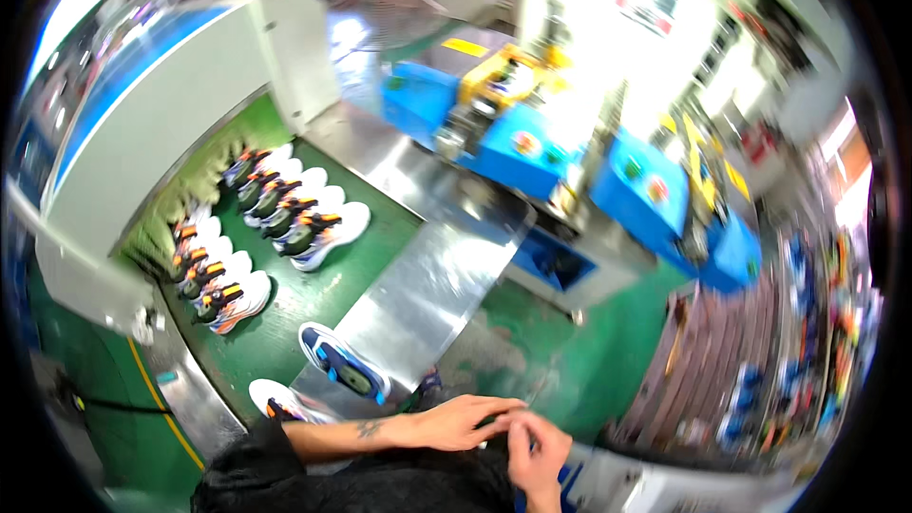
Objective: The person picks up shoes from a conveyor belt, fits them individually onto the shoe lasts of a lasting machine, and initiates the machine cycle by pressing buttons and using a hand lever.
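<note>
My left hand (464, 423) reaches in from the left in front of my body, its fingers stretched toward the right. At its fingertips is my right hand (540, 451), with fingers curled in a pinch; whether anything small is between them I cannot make out. Just beyond my left forearm, a dark blue and white sneaker (344, 366) lies on the metal plate (427, 275), apart from both hands. Another white sneaker (283, 403) sits close to that forearm, partly hidden by it.
Two rows of white sneakers with orange and dark parts, a left row (223, 290) and a right row (309, 218), stand on a green conveyor belt (313, 299) by a fringed tunnel opening (180, 190). Blue and yellow machines (532, 147) stand ahead. A loaded rack (731, 351) is at the right.
</note>
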Motion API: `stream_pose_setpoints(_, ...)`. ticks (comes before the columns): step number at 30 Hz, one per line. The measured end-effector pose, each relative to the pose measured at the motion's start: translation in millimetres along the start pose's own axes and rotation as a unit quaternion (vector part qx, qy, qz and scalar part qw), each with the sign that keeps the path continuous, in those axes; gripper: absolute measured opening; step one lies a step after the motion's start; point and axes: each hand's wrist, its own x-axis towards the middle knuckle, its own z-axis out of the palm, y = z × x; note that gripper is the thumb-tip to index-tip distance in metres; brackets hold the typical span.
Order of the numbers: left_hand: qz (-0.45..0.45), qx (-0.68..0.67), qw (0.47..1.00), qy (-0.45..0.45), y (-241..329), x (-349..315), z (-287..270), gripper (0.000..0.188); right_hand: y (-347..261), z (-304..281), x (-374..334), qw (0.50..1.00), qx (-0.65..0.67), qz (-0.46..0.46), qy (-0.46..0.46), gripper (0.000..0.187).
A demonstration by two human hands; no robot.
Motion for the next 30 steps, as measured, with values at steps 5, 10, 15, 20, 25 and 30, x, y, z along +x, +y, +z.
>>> stream_pose_setpoints(5,-0.300,0.016,0.823,0.482,-44.4,-103.1,-137.0,0.021,-8.5,102.8,157.8,0.968,0.158,0.136,-0.140,0.029)
stream_pose_setpoints(10,-0.253,-0.091,0.583,0.766,-96.7,-212.7,-145.7,0.027,-27.9,330.8,326.5,0.812,-0.157,-0.348,-0.441,0.077)
stream_pose_setpoints(15,-0.291,-0.050,0.615,0.731,-124.2,-191.2,-131.0,0.026,52.1,541.2,428.1,0.660,-0.320,-0.437,-0.520,0.070)
stream_pose_setpoints(20,-0.208,-0.240,0.565,0.762,-137.6,-185.4,-142.6,0.035,65.3,532.9,400.9,0.684,-0.263,-0.378,-0.566,0.077)
stream_pose_setpoints(25,-0.094,-0.527,0.439,0.722,-135.0,-225.2,-168.1,0.068,-19.4,399.7,307.2,0.790,-0.130,-0.212,-0.560,0.067)
stream_pose_setpoints(30,0.020,-0.687,0.473,0.551,-51.6,-190.8,-217.6,0.072,-119.5,335.1,296.9,0.568,0.112,-0.597,-0.556,0.048)
